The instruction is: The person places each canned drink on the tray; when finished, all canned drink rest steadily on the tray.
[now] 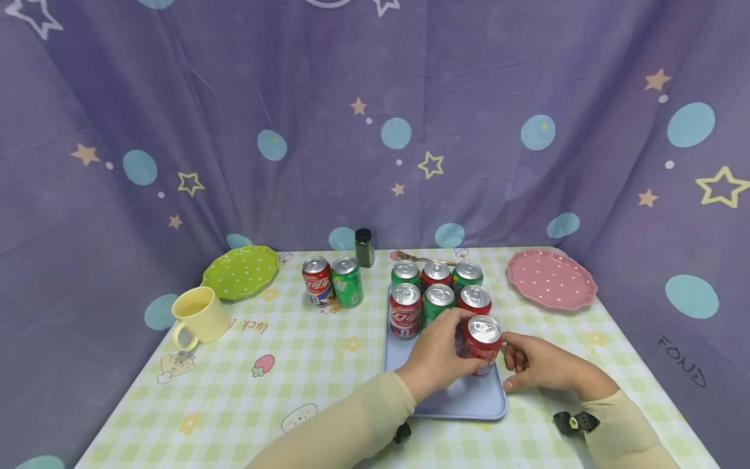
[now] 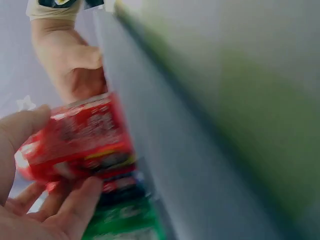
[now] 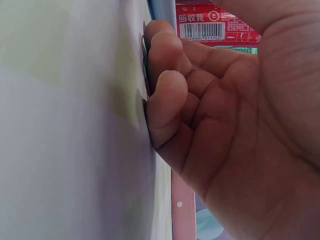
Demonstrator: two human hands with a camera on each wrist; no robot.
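In the head view my left hand (image 1: 436,352) grips a red soda can (image 1: 483,339) standing upright at the right side of a light-blue tray (image 1: 451,400). The left wrist view shows fingers (image 2: 80,200) around the same can. Beside it, just past the tray's right edge, my right hand (image 1: 541,361) has its index fingertip at or very near the can; its other fingers are loosely bent and hold nothing. Behind the gripped can stand more cans on the tray, among them a red can (image 1: 405,312) and a green can (image 1: 439,298).
Left of the tray stand a red can (image 1: 318,281) and a green can (image 1: 348,283). A dark-capped jar (image 1: 364,249) and a fork (image 1: 424,259) lie toward the back. A green plate (image 1: 241,272), a yellow mug (image 1: 202,316) and a pink plate (image 1: 552,279) flank the table.
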